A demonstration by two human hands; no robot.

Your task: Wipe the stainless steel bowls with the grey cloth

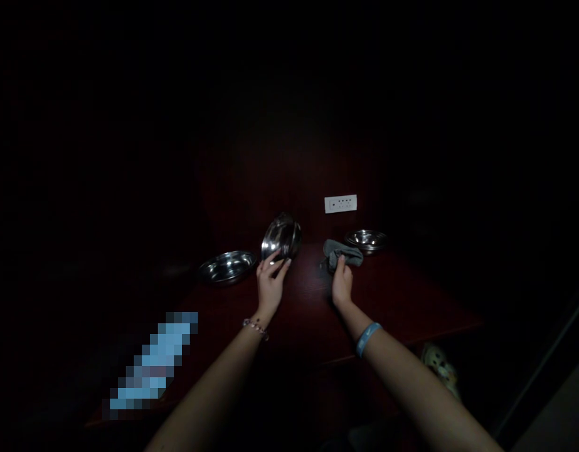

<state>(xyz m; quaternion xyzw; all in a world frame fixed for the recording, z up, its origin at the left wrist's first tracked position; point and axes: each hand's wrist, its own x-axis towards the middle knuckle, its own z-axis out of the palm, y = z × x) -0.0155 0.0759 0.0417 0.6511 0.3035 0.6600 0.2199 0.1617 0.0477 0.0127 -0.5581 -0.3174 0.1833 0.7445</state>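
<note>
A shiny metal bowl [280, 237] is tilted up on its side above the dark red table [298, 307]. My left hand [271, 285] grips its near rim between thumb and fingers. In my right hand [342, 282] is a bunched grey cloth [349, 252], pinched under the thumb and held apart from the bowl, to its right. Left of the held bowl lies a wide, shallow metal dish [228, 267]. Just behind the cloth, on the right, sits another metal bowl [366, 240], possibly stacked.
A white power socket [340, 204] is set in the dark red panel behind the table. A pixelated bright blue patch [152, 364] lies at the table's left front. Below the right edge a patterned clog [440, 364] shows. The surroundings are very dark.
</note>
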